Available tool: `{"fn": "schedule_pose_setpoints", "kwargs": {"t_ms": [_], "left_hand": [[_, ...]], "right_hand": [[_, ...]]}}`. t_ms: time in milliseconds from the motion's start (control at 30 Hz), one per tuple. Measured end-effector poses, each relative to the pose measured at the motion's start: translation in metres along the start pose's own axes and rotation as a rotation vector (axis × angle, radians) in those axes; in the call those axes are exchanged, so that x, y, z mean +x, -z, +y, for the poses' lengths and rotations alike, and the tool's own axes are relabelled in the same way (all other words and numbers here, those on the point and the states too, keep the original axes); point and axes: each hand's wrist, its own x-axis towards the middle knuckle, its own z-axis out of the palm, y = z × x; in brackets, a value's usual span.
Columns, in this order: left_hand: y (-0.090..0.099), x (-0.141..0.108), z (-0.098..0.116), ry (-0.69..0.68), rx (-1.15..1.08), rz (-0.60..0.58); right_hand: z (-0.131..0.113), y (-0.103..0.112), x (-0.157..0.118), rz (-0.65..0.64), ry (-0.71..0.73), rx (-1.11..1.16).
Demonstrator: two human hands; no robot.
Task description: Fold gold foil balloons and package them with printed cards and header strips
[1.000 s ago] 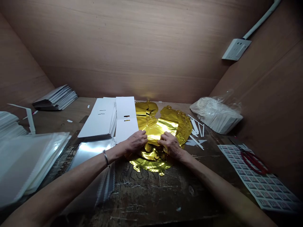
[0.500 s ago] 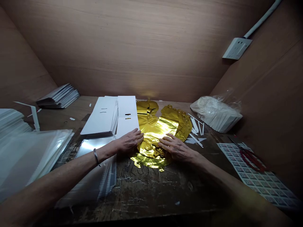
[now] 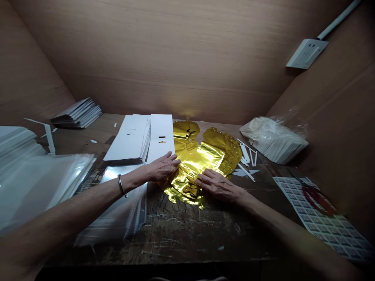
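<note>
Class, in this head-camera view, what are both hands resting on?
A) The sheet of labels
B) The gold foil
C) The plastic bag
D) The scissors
B: the left hand and the right hand both lie on the crumpled gold foil in the middle of the bench.

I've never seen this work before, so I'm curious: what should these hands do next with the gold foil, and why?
Probably the right hand should smooth the gold foil outward, since its lower part lies crumpled by the fingers, while the left hand holds the foil down on the wooden table.
</note>
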Motion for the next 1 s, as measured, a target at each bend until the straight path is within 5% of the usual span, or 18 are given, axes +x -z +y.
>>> {"fn": "schedule_pose_setpoints", "kwargs": {"t_ms": [500, 1000], "left_hand": [[-0.011, 0.003, 0.028, 0.085, 0.113, 0.042], [-0.022, -0.016, 0.057, -0.014, -0.277, 0.100]], "right_hand": [[-0.030, -0.003, 0.008, 0.010, 0.030, -0.115], [-0.031, 0.002, 0.020, -0.024, 0.028, 0.018]]}}
